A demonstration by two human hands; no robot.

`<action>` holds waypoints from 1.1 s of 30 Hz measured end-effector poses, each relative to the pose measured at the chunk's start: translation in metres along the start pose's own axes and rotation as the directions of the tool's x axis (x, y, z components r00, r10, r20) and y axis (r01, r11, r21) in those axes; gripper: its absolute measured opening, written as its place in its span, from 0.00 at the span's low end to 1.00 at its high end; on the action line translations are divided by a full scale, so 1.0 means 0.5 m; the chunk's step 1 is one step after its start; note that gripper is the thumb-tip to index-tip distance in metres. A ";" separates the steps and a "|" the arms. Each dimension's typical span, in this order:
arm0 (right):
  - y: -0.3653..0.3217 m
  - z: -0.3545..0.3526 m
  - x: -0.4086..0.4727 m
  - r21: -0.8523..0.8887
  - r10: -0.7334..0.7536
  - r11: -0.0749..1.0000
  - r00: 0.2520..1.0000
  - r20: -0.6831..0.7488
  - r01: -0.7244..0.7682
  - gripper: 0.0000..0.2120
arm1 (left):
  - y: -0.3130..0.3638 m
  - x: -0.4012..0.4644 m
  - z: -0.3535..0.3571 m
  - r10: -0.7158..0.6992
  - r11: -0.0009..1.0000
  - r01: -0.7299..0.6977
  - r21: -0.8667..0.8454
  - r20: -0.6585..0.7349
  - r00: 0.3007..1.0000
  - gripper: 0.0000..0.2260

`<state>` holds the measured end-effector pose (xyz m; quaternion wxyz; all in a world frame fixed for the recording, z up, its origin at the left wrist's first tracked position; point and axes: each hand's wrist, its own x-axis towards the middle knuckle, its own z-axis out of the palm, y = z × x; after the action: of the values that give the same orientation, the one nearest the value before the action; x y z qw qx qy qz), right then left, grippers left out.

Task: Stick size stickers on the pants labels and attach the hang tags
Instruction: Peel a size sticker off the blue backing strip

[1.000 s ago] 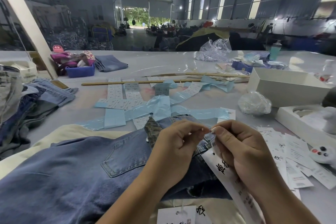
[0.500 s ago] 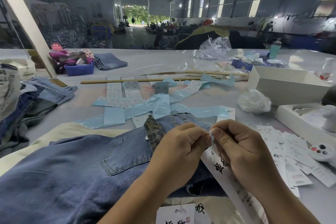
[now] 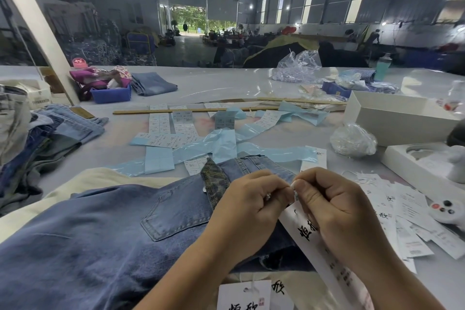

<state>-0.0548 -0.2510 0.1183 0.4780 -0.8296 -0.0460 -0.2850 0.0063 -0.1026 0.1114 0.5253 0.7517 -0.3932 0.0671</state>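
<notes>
Blue denim pants (image 3: pixel 105 234) lie flat before me with a leopard-print patch (image 3: pixel 216 184) at the waistband. My left hand (image 3: pixel 254 206) and my right hand (image 3: pixel 332 206) meet fingertip to fingertip above the waistband, both pinching the top of a long white hang tag (image 3: pixel 307 231) with black characters. A small metal bit shows at my left fingers. The tag's string is too small to make out. Strips of size stickers (image 3: pixel 171 133) on blue backing (image 3: pixel 221 143) lie beyond the pants.
Loose hang tags (image 3: pixel 407 214) pile at the right beside a white game controller (image 3: pixel 445 209). White boxes (image 3: pixel 397 118) and a plastic bag (image 3: pixel 352 141) stand at the right. Stacked jeans (image 3: pixel 50 138) sit at the left. A wooden ruler (image 3: pixel 191 110) lies across the table. Another tagged item (image 3: pixel 244 297) lies at the bottom.
Both hands drew slightly closer together and lowered a little over the waistband, still pinching the hang tag's top. The pants have not moved.
</notes>
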 end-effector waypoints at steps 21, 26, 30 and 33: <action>-0.018 0.013 -0.011 -0.120 -0.058 0.991 0.996 0.068 0.066 0.10 | -0.008 -0.006 -0.016 -0.191 0.917 0.161 -0.365 -0.048 0.980 0.08; -0.021 0.024 -0.015 -0.318 -0.215 0.924 0.976 0.028 0.213 0.08 | -0.011 -0.006 -0.019 -0.216 0.903 0.185 -0.388 -0.038 0.976 0.07; -0.022 0.032 -0.024 -0.464 -0.288 0.843 0.957 0.037 0.271 0.07 | -0.012 -0.005 -0.019 -0.235 0.899 0.205 -0.388 -0.030 0.972 0.06; -0.018 0.037 -0.028 -0.516 -0.283 0.813 0.958 0.052 0.268 0.05 | -0.013 -0.003 -0.022 -0.253 0.884 0.220 -0.413 -0.027 0.967 0.06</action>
<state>-0.0614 -0.2283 0.1108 0.1914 -0.9079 -0.0808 -0.3641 0.0129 -0.0917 0.1104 0.6895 0.6649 -0.2828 -0.0508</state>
